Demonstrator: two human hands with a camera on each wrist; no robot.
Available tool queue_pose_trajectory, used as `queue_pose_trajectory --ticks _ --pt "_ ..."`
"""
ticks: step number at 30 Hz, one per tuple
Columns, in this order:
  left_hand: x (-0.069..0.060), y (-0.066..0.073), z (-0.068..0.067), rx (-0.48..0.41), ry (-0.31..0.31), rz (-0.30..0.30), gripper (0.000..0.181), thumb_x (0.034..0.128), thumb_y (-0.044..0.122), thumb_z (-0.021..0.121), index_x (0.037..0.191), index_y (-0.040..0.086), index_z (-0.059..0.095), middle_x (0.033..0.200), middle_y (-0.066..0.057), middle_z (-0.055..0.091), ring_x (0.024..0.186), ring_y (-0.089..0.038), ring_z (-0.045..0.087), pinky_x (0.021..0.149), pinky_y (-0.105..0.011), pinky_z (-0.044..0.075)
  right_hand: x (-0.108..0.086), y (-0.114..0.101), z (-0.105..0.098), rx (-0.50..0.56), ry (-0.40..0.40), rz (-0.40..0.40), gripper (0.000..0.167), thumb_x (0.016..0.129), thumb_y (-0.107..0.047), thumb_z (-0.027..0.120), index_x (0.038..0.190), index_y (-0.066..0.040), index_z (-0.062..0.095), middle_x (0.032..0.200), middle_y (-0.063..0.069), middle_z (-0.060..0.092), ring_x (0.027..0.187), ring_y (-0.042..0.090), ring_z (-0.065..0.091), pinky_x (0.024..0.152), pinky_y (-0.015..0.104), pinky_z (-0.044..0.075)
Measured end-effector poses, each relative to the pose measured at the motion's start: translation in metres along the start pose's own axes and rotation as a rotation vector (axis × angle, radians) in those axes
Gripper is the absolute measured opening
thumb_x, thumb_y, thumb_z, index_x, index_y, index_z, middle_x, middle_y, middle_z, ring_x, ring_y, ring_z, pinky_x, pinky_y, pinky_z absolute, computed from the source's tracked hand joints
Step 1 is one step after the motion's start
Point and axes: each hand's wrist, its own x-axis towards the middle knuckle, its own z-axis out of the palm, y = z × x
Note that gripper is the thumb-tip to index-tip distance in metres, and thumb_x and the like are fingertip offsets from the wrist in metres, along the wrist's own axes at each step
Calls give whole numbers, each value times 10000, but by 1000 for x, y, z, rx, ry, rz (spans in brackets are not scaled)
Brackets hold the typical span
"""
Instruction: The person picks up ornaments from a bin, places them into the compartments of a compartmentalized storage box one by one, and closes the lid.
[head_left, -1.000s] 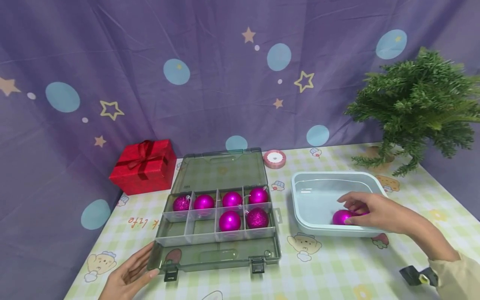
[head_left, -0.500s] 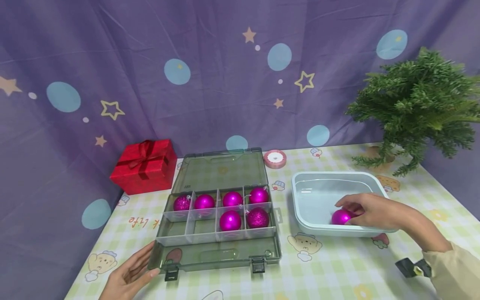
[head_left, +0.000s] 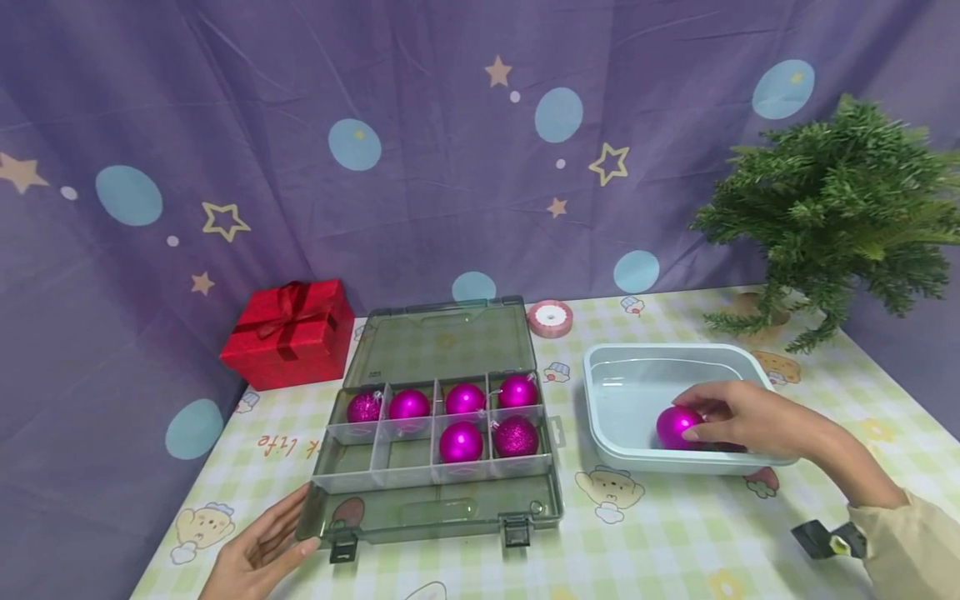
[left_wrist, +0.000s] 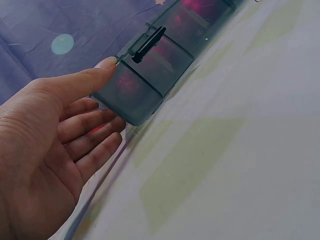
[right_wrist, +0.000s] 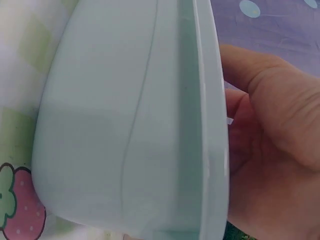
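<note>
In the head view my right hand pinches a shiny magenta Christmas ball inside a pale blue plastic basin. Another dark magenta shape shows partly beneath that hand. The basin's wall hides the ball in the right wrist view. My left hand rests at the near left corner of a clear grey compartment box, thumb and loose fingertips touching it. Open-lidded, the box holds several magenta balls, smooth and glittery. Two front-row compartments on the left hold no ball.
A red gift box with a dark ribbon stands at the back left. Behind the compartment box lies a pink ribbon roll. At the back right a green artificial Christmas tree leans over the table. A patterned purple curtain hangs behind.
The ball in my right hand has shifted slightly left and up within the basin, and more of it shows. My left hand and the compartment box have stayed put.
</note>
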Motion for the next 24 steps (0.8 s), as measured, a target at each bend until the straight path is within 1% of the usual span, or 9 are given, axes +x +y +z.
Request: queue_pose_trajectory --ticks 3,8,11,14,18,21,22,24 --pt "0 0 0 -1 0 -1 830 934 437 780 1590 91 406 1564 -169 456 1406 -360 452 919 -116 471 0 -1 -1 11 49 -27 368 986 -133 730 1286 66 656 1185 71 697 1042 153 675 833 263 591" --pt "0 0 0 -6 -3 6 818 938 428 777 1589 96 409 1567 -165 453 1405 -341 446 933 -119 469 3 -6 0 3 145 -72 387 971 -115 747 1298 71 655 1209 120 695 1034 198 696 825 268 600" --pt "0 1 0 -3 0 7 817 935 429 780 1586 96 414 1563 -166 458 1398 -329 454 934 -119 469 6 -10 1 7 183 -94 409 969 -117 751 1315 75 648 1231 165 692 1051 262 700 827 270 602" --pt "0 1 0 -2 1 4 819 931 430 785 1583 97 418 1561 -164 463 1393 -320 462 934 -119 469 9 -15 2 20 209 -100 406 978 -135 746 1327 50 653 1253 158 693 1080 302 694 839 271 601" --pt "0 1 0 -2 -1 4 817 930 424 787 1584 100 419 1562 -161 462 1398 -322 458 936 -116 466 14 -22 3 7 257 -114 370 973 -158 759 1307 -14 686 1233 95 713 1075 251 703 853 273 600" --pt "0 1 -1 1 -1 14 811 932 416 787 1583 98 421 1559 -162 465 1389 -307 465 935 -117 468 18 -28 3 3 286 -131 367 962 -164 774 1300 -43 700 1223 77 720 1064 210 709 852 278 603" --pt "0 1 -1 2 1 19 807 932 413 787 1581 97 425 1557 -163 468 1378 -283 478 933 -119 470 19 -30 3 5 292 -132 369 961 -169 777 1303 -52 701 1226 73 719 1065 203 708 849 279 604" --pt "-1 1 -1 0 3 23 804 931 411 789 1578 96 430 1554 -163 471 1341 -196 504 931 -120 473 22 -33 4 17 301 -132 375 960 -176 779 1310 -65 700 1231 65 717 1070 203 707 844 285 607"
